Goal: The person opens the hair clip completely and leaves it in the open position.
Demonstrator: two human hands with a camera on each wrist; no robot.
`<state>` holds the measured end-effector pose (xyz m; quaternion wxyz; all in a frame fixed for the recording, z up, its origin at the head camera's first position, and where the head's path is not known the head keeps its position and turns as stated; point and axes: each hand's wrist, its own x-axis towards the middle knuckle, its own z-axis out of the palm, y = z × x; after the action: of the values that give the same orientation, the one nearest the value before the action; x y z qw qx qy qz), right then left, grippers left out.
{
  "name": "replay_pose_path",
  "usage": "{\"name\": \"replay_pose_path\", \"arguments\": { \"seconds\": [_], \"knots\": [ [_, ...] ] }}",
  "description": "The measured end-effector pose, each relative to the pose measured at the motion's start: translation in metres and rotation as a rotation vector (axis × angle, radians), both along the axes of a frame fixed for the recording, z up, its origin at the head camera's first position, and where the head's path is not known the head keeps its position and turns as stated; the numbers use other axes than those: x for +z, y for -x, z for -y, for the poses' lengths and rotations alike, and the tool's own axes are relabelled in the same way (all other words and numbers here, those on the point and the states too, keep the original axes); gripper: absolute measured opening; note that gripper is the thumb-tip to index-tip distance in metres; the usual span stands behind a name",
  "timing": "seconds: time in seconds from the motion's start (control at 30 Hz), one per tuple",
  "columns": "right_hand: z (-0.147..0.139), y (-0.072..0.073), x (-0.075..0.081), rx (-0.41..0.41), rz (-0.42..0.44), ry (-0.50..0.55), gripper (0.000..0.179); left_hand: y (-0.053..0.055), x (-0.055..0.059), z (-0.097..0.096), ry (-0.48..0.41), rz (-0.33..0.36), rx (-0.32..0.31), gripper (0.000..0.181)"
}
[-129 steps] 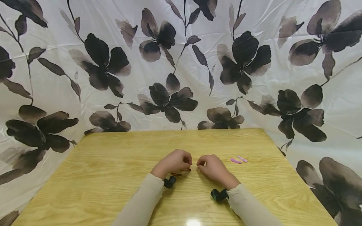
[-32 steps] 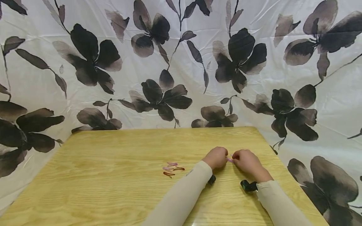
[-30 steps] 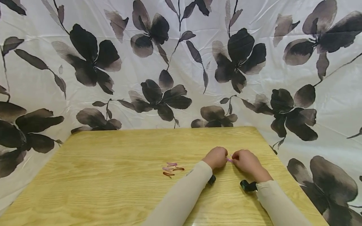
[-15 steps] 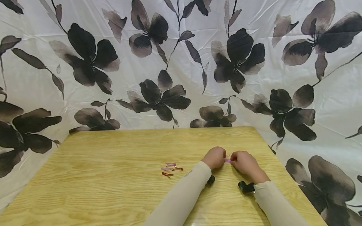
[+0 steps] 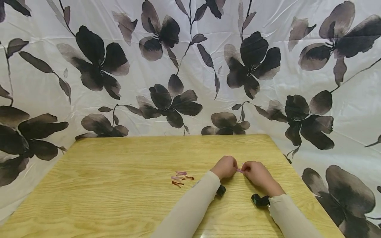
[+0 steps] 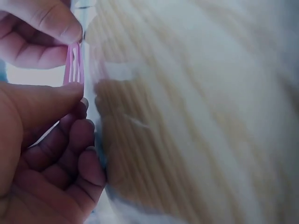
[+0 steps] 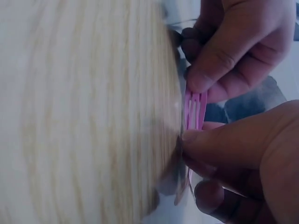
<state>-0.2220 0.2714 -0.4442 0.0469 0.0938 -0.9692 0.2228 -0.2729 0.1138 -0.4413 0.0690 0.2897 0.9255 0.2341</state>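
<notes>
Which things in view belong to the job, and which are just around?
In the job:
- pink hair clip, pinched between left hand and right hand
- probably two loose pink clips and two brown clips, grouped on the table: similar clips

Just around:
- floral cloth behind
- black wrist cameras, worn, apparently only recording

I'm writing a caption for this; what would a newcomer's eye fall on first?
Probably the large dark flowers on the white cloth behind the yellowish table. Next, the left hand and right hand, close together toward the table's right side, both pinching a pink hair clip. To their left lie two brown clips and two pink clips.
</notes>
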Motion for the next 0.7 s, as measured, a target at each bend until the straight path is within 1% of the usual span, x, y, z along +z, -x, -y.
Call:
{"name": "replay_pose_path", "arguments": {
  "seconds": [0.1,0.2,0.33,0.5,0.6,0.7],
  "knots": [
    [-0.001,-0.002,0.000,0.004,0.025,0.052,0.003,0.000,-0.001,0.003,-0.020,0.005,-0.015,0.013],
    [-0.002,-0.003,0.001,0.009,0.039,0.098,0.009,0.001,-0.001,0.006,-0.041,0.010,-0.019,0.012],
    [0.000,-0.004,0.005,0.011,0.039,0.120,0.012,0.000,0.001,0.013,-0.073,0.003,-0.009,0.012],
    [0.002,-0.005,0.010,-0.016,0.049,0.153,0.010,-0.002,0.006,0.021,-0.121,-0.007,-0.008,0.012],
    [0.004,-0.006,0.012,-0.028,0.052,0.163,0.010,-0.004,0.008,0.026,-0.143,0.005,-0.001,0.012],
    [0.006,-0.007,0.012,-0.029,0.046,0.169,0.009,-0.005,0.009,0.031,-0.160,0.031,0.014,0.011]
  ]
}}
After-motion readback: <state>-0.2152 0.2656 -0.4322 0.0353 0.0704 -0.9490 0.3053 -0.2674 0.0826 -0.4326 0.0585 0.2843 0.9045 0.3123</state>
